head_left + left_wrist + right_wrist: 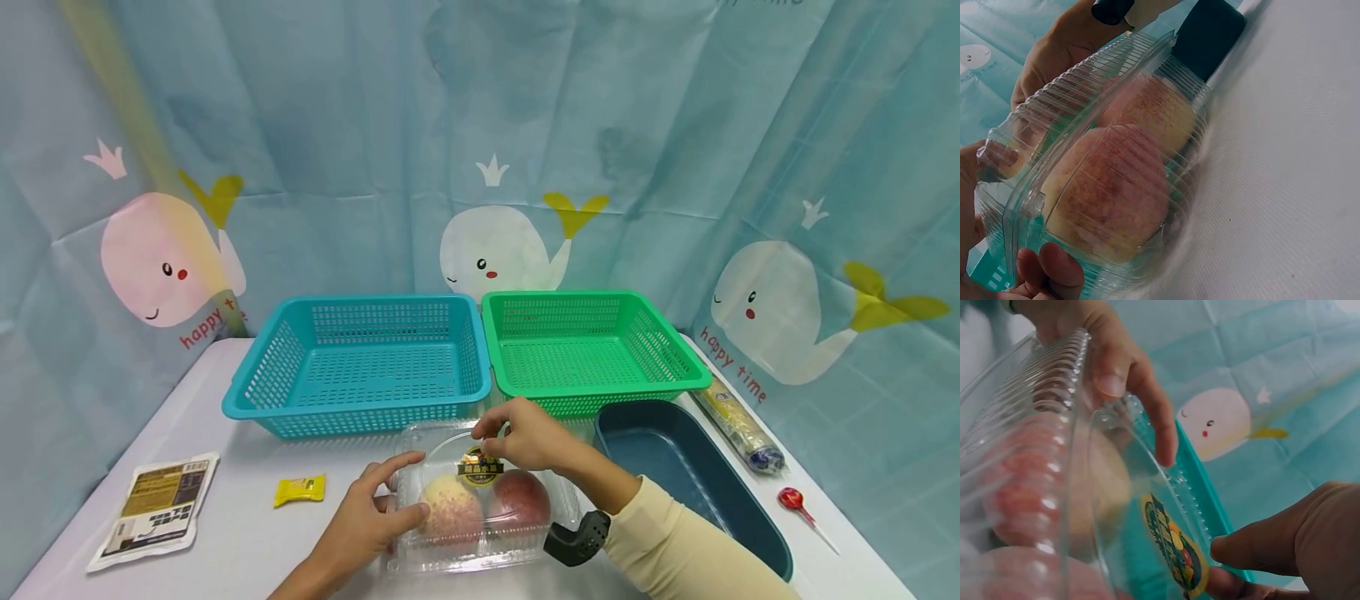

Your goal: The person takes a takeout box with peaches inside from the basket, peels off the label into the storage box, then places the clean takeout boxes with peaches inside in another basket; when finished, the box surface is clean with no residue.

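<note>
- Plastic that is see-through is making up the clear box (487, 547), and I am finding it in the middle of the near side of the white desk (247, 533).
- Two round fruits (520, 500) are lying side by side inside it. From far off, I am seeing pale yellow with pink dots on the left one and dark pink on the right one.
- The left hand (369, 510) is gripping the left side of the box. Its thumb and first finger are pressing on top, and other fingers are curling round lower down.
- The right hand (525, 437) is bending its thumb and finger close together, pinching the edge of the black and gold sticker (481, 472) on the lid. How much of the sticker it is holding, I cannot tell.
- A black gadget (577, 542) is sitting at the right wrist, beside a cream sleeve (675, 533).
- Behind the box, a blue basket (375, 422) is standing on the left, and a green basket (600, 390) is standing just beside it.
- A dark blue tray (705, 479) is lying on the right, partly hiding behind the sleeve.
- Past the tray, a long shiny pack (741, 423) and a red lollipop (791, 498) are lying.
- On the left, a small yellow packet (300, 490) is lying near the left hand, and a flat white and brown packet (159, 510) is lying farther out.
- At the back, a light blue curtain (345, 125) is hanging, showing cartoon whales (498, 242).
</note>
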Demonstrator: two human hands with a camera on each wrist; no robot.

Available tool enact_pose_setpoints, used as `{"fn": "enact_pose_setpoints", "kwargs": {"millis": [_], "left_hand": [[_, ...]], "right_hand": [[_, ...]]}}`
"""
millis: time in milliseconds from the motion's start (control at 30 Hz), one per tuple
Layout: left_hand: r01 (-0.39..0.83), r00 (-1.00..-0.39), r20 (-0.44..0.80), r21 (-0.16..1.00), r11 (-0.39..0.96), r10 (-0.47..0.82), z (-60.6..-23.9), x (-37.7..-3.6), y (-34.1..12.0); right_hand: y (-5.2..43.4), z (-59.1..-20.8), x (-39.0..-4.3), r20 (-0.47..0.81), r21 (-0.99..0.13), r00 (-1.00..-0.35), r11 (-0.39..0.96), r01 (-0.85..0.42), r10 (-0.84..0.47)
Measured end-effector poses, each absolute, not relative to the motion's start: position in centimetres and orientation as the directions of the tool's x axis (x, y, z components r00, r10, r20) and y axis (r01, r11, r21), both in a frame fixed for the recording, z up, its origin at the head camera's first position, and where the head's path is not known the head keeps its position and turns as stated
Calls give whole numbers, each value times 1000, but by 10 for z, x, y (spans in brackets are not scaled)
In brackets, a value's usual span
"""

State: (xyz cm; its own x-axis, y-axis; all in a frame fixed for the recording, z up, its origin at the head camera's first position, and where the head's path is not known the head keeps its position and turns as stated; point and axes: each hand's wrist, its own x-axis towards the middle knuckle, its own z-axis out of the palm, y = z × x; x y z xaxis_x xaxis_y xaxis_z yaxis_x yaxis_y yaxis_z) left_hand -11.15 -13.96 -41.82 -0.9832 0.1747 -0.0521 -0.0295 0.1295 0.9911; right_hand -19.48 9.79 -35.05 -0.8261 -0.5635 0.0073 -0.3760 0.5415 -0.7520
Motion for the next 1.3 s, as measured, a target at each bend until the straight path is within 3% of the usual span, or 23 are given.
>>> {"fn": "enact_pose_setpoints", "kwargs": {"millis": [400,1300], "left_hand": [[-47,-979,-71,991,129,190,-420,-112,-141],[-52,-976,-75,992,116,206,-419,-113,-141]], "right_hand": [[89,-355,-191,54,-628,-852,645,-435,-522],[99,-367,-180,185,-749,-846,485,-451,-501]]}}
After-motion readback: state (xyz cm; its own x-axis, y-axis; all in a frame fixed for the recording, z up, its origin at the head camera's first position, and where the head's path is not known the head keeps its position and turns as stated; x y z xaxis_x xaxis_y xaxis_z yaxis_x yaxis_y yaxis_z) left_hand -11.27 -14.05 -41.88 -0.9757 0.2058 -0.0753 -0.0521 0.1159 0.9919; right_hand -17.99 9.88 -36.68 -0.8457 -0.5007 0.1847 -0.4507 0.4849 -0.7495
